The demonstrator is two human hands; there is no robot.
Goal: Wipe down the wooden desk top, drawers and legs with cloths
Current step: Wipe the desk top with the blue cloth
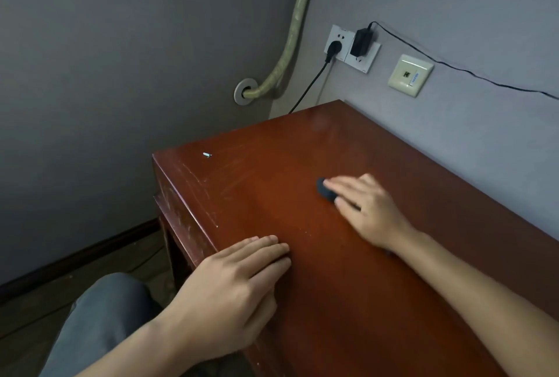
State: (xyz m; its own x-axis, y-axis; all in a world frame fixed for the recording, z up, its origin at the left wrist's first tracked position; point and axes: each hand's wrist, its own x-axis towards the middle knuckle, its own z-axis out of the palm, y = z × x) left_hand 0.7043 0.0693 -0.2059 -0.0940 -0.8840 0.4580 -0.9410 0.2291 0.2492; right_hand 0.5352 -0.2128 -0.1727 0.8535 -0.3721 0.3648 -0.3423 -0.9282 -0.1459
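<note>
The reddish-brown wooden desk top (272, 171) fills the lower right and shows pale scratches near its left edge. A small dark cloth (325, 190) lies on the desk's middle, mostly covered by my right hand (366, 210), which presses flat on it with fingers straight. My left hand (239, 280) rests flat on the desk near its front left edge, fingers straight and together, holding nothing. The desk's side and leg (178, 225) drop away in shadow at the left.
A tiny light scrap (207, 155) lies near the desk's far left corner. On the grey wall behind are a socket with a black plug and adapter (352, 47), a data outlet (410, 75), a trailing black cable and a wrapped pipe (290, 44). My knee (106, 316) is below left.
</note>
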